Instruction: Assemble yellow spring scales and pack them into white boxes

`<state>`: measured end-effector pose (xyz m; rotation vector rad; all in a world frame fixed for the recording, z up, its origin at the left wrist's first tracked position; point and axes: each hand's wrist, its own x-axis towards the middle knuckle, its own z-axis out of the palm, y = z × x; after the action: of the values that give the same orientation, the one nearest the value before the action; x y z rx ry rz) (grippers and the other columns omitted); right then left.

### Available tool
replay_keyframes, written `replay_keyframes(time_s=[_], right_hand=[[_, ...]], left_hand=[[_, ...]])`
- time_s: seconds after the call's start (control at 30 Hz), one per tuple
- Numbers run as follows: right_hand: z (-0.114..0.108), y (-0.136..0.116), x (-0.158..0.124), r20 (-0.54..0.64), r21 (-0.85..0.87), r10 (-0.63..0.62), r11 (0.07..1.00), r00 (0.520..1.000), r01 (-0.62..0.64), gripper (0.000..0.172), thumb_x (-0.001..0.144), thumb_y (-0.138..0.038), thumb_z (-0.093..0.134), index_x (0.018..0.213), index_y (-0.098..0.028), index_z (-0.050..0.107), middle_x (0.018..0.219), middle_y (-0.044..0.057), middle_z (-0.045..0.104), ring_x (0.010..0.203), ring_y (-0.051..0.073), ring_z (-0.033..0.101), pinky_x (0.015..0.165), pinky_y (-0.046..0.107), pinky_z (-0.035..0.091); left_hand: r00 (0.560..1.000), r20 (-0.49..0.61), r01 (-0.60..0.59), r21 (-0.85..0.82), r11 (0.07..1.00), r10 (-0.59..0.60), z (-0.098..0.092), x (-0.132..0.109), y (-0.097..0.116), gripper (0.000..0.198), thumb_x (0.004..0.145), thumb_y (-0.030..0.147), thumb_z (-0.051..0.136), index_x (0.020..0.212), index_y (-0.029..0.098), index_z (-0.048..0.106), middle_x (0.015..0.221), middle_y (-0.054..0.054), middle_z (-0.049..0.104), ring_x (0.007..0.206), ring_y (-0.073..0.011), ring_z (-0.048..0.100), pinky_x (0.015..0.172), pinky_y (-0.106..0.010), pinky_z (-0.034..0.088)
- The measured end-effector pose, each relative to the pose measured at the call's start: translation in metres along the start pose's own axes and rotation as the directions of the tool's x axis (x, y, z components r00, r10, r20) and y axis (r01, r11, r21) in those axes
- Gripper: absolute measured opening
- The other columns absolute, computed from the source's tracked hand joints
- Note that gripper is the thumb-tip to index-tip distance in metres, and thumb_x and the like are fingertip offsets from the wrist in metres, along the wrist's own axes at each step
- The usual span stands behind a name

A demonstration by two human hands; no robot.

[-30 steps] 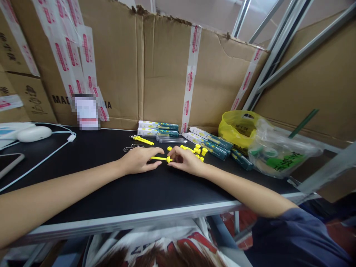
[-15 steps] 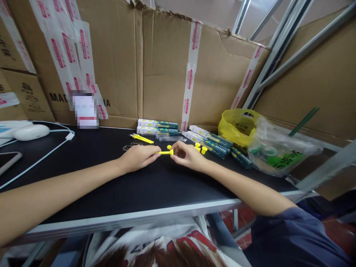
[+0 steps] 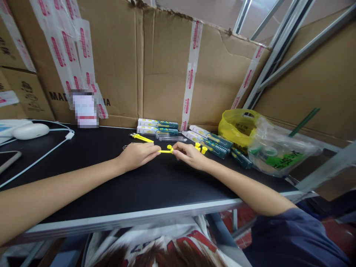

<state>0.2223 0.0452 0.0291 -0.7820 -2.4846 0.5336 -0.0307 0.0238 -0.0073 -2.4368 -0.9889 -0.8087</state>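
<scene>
Between my hands, just above the black table [image 3: 155, 189], a thin yellow plastic rod [image 3: 166, 151] lies level. My left hand [image 3: 140, 154] is closed around the rod's left part, which its fingers hide. The fingertips of my right hand [image 3: 190, 155] pinch the yellow cap-like end of the rod, now mostly covered. Behind the rod lies a loose yellow cap [image 3: 169, 147], and more yellow caps [image 3: 204, 150] stand just past my right hand. Yellow rods with a metal end [image 3: 142, 138] and partly hidden metal wire hooks lie behind my left hand.
Printed narrow boxes [image 3: 158, 129] and clear tubes [image 3: 172, 138] lie at the back, with more boxes [image 3: 214, 144] to the right. Beyond them are a yellow bag [image 3: 236, 128] and a clear plastic bag [image 3: 280, 152]. A white cable [image 3: 36, 159] and a phone [image 3: 9, 159] lie left. Cardboard [image 3: 167, 66] walls the back.
My right fingers have closed further over the rod's capped end, hiding most of it. My left hand stays nearly in place, its knuckles slightly raised.
</scene>
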Motion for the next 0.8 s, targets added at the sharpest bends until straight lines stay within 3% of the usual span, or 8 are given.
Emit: replay_keyframes(time_s=[0.13, 0.27, 0.43, 0.6, 0.8], right_hand=[[0.004, 0.001, 0.001, 0.013, 0.148, 0.022, 0.989, 1.0, -0.024, 0.032, 0.093, -0.047, 0.048, 0.095, -0.015, 0.056, 0.066, -0.002, 0.057, 0.061, 0.011, 0.051, 0.061, 0.023, 0.039], [0.011, -0.005, 0.0, 0.081, 0.193, -0.002, 0.981, 0.997, -0.014, 0.034, 0.092, -0.048, 0.048, 0.093, -0.015, 0.057, 0.066, -0.002, 0.055, 0.061, 0.011, 0.05, 0.061, 0.023, 0.04], [0.017, -0.009, -0.001, 0.121, 0.076, -0.044, 0.996, 0.992, 0.035, 0.031, 0.092, -0.046, 0.049, 0.089, -0.016, 0.057, 0.073, -0.001, 0.056, 0.062, 0.01, 0.048, 0.059, 0.022, 0.036], [0.016, -0.005, 0.0, 0.054, -0.086, -0.06, 0.994, 0.997, 0.065, 0.028, 0.089, -0.045, 0.055, 0.083, -0.018, 0.053, 0.069, -0.003, 0.051, 0.06, 0.01, 0.045, 0.057, 0.022, 0.033], [0.017, -0.001, 0.0, 0.05, -0.225, -0.174, 0.957, 0.983, 0.181, 0.025, 0.096, -0.037, 0.044, 0.083, -0.018, 0.055, 0.073, 0.001, 0.056, 0.067, 0.013, 0.05, 0.064, 0.024, 0.036]], left_hand=[[0.999, -0.014, 0.033, -0.054, 0.998, -0.034, -0.001, 0.0, 0.002, 0.037, 0.098, 0.041, 0.033, 0.103, 0.022, 0.065, 0.088, -0.004, 0.069, 0.081, -0.0139, 0.065, 0.067, -0.02, 0.046], [0.998, 0.05, -0.041, 0.021, 0.999, 0.04, -0.003, 0.002, 0.009, 0.035, 0.098, 0.038, 0.034, 0.099, 0.021, 0.064, 0.081, -0.002, 0.068, 0.072, -0.0132, 0.066, 0.06, -0.021, 0.043], [0.993, 0.09, -0.074, -0.009, 0.997, 0.074, -0.006, 0.003, 0.017, 0.031, 0.092, 0.038, 0.044, 0.113, 0.019, 0.057, 0.096, -0.004, 0.072, 0.079, -0.016, 0.069, 0.063, -0.023, 0.046], [0.993, 0.116, 0.004, -0.002, 1.0, -0.004, -0.007, 0.002, 0.016, 0.04, 0.087, 0.047, 0.049, 0.117, 0.022, 0.056, 0.103, -0.004, 0.073, 0.083, -0.0187, 0.07, 0.064, -0.024, 0.047], [0.986, 0.135, 0.092, 0.057, 0.994, -0.099, -0.005, 0.002, 0.013, 0.046, 0.087, 0.058, 0.046, 0.116, 0.024, 0.058, 0.1, -0.004, 0.074, 0.081, -0.0205, 0.07, 0.058, -0.023, 0.044]])
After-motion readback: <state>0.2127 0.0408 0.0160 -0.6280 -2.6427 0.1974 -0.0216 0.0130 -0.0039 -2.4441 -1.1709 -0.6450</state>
